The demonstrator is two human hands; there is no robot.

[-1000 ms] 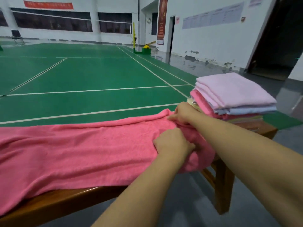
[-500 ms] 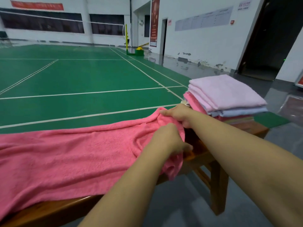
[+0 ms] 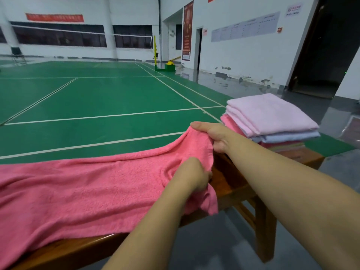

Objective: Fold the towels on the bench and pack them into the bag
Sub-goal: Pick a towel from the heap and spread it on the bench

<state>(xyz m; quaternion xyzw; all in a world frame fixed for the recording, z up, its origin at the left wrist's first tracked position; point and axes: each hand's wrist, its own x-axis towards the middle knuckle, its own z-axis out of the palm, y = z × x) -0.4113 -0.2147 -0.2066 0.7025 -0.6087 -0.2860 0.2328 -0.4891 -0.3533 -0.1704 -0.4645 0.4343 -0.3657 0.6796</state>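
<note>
Towel (image 3: 93,188) (coral pink) unfolded, rumpled

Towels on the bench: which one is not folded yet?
The deep pink towel spread along the bench, its right end gripped by the left hand and the right hand. The others sit folded in the stack beyond.

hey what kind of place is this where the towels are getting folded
Most likely an indoor badminton hall: a green court with white lines, a net strung across the back, and a yellow net post. The pink towel lies on a courtside wooden bench.
</note>
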